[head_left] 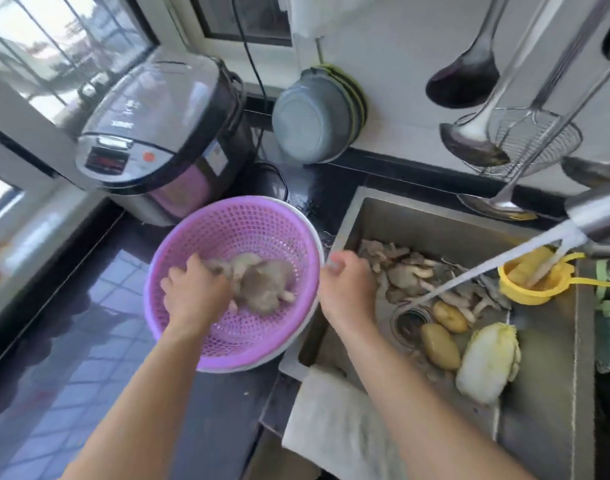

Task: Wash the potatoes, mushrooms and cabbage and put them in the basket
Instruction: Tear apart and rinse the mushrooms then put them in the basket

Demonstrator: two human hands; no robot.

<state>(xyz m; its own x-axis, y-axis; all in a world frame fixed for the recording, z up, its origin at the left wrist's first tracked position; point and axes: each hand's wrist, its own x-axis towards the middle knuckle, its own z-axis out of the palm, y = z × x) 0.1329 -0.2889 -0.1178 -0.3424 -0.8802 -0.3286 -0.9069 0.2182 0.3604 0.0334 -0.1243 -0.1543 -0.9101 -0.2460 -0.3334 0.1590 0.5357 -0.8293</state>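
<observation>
Step in hand: the left hand (196, 296) was inside the purple basket (192, 344), its fingers curled on a clump of washed mushrooms (262, 284) lying at the bottom.
Right hand: the right hand (346, 289) was at the basket rim; it seemed to pinch the rim, but blur hid the fingers.
Still to wash: more mushrooms (404, 271), two potatoes (439, 345) and the cabbage (487, 362) lay in the sink (546, 393), water running.
Advice: release the clump low, keep the basket steady, then take the next handful under the stream.
Writing: the rice cooker (151, 143) carried a label, not readable.
</observation>
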